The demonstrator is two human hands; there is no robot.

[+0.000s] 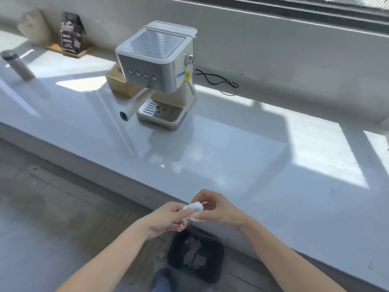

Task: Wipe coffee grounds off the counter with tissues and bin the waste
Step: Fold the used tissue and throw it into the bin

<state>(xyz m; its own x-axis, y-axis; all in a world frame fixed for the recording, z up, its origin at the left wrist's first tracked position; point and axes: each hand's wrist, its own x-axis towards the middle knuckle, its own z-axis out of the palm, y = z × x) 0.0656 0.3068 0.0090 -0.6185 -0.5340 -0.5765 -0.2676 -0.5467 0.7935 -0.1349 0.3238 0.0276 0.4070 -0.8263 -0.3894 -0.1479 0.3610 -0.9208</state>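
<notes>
- While both hands meet off the counter's front edge, I read this as the fold-up step before binning: left hand (168, 218) and right hand (214, 207) each pinch the same small white tissue wad (193, 208).
- Left hand: fingers curled narrow, thumb and fingertips clamped on the wad's near-left end. Right hand: thumb and forefinger nipped on the far-right end, other fingers loosely bent. Neither hand is free.
- Wad sits between the two hands, in the air, clear of the counter (231, 157) surface. My guess is it's bunched tight so any grounds stay trapped inside rather than shaking loose.
- Black bin (196, 258) stands on the floor against the counter base, almost straight under the hands. Pale crumpled tissue already lies in it. Holding the wad above it makes sense: anything that drops should land in the bin.
- Counter near the hands looks clean and glossy. Dark specks show in the sunlit patch far right (345, 163); could be grounds, too small to confirm.
- Espresso machine (160, 72) sits well back with its portafilter handle (136, 102) pointing toward the front-left; well apart from the hands, not in play.
- Wooden box (120, 83) behind the machine, coffee bag (70, 32) on a wooden tray and a tumbler (17, 65) far left: untouched.
- Judgement: wiping near here looks mostly done; next move likely a release over the bin, then check the right side.
</notes>
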